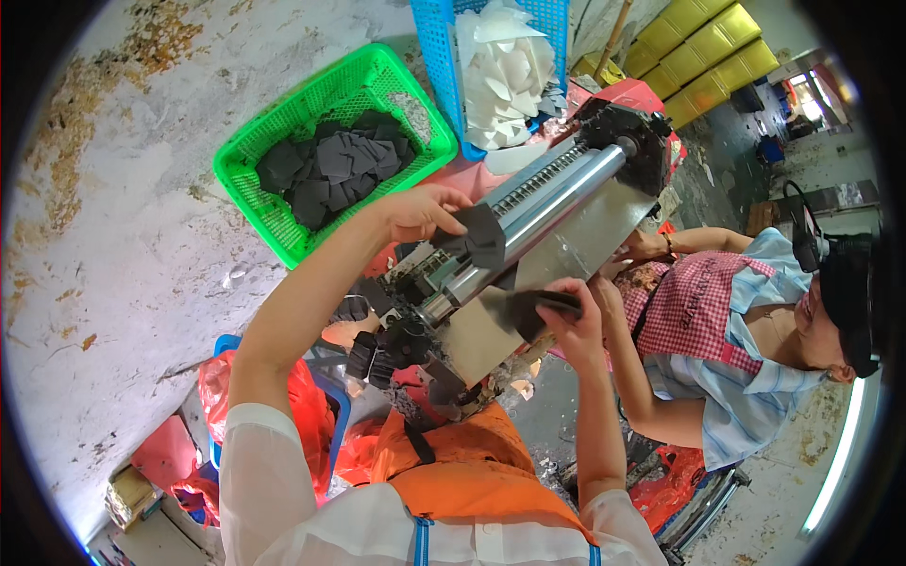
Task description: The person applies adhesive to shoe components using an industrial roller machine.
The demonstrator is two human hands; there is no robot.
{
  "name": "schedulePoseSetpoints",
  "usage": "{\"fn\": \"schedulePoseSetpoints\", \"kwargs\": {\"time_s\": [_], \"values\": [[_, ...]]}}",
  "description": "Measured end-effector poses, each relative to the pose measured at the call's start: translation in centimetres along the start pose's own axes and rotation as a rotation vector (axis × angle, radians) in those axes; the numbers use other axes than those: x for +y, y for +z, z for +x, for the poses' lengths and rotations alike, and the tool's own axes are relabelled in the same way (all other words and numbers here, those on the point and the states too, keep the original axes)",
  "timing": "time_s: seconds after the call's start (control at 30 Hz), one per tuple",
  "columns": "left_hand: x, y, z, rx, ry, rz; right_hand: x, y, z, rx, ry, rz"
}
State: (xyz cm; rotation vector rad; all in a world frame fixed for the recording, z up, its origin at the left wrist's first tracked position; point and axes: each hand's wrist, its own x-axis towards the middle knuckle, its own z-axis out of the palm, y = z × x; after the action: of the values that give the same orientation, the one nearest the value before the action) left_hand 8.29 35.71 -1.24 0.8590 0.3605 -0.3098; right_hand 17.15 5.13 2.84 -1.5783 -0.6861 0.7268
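A machine with a shiny metal roller (pixel 557 203) and a flat metal plate (pixel 479 341) stands in front of me. At the far left part of the roller, my left hand (pixel 427 215) pinches a flat black sheet piece (pixel 483 238) above the machine. Nearer to me, over the plate, my right hand (pixel 578 321) grips several thin black pieces (pixel 530 313), seemingly stacked. Another dark piece (pixel 507 278) lies partly by the roller, its outline mostly hidden. Their exact material cannot be told.
Behind my left arm, a green basket (pixel 283 241) holds many black pieces. A blue basket (pixel 436 71) with pale sheets stands beyond. A co-worker in a checked apron (pixel 694 302) works at the right, hands by the plate. Red plastic bags (pixel 300 415) sit at lower left.
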Motion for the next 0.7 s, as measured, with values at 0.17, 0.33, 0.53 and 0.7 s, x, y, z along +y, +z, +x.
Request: {"fn": "schedulePoseSetpoints", "kwargs": {"time_s": [0.17, 0.33, 0.53, 0.7], "values": [[-0.9, -2.1, -0.2, 0.179, 0.075, 0.379, -1.7, -1.2, -1.3, -0.167, 0.198, -0.392], [-0.4, -10.5, -5.8, 0.797, 0.420, 0.520, -2.1, 0.5, -0.9, -0.096, -0.143, -0.828], [-0.3, -13.0, -9.2, 1.634, 0.233, 1.226, -1.3, 0.9, -1.3, 0.000, -0.404, -0.979], [-1.9, -1.8, -0.5, 0.211, 0.299, 0.746, -0.2, 2.2, 0.6, 0.075, -0.285, -0.486]]}}
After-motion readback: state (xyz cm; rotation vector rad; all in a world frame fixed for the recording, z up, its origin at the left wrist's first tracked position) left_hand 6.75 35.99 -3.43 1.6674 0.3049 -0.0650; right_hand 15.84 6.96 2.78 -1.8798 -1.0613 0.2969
